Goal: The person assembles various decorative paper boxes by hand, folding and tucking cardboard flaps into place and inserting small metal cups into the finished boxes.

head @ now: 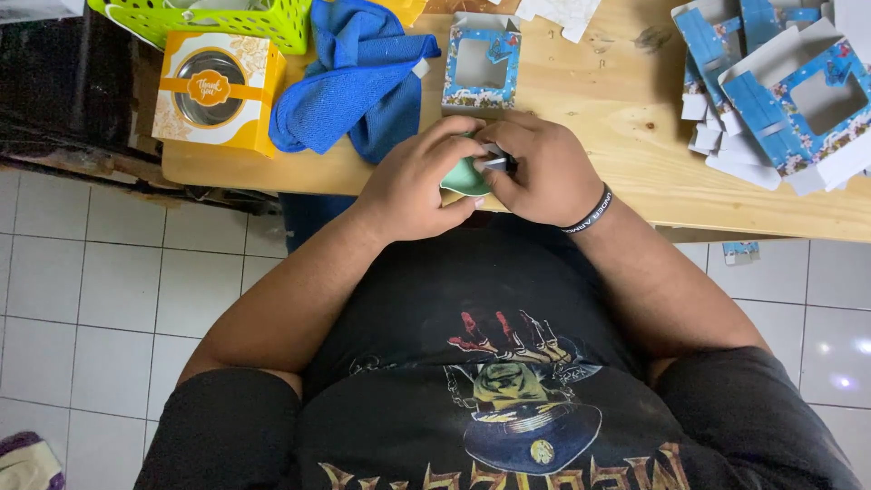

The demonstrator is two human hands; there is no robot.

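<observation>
Head view: green piece (461,178) pinched between left hand (419,181) and right hand (544,172).

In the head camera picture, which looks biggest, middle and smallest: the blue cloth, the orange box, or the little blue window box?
1. blue cloth
2. orange box
3. little blue window box

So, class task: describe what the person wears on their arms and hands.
Both forearms are bare, and so are the left hand and right hand: no gloves or rings visible. A dark wristband with pale lettering circles the right wrist. Black short sleeves cover the upper arms.
</observation>
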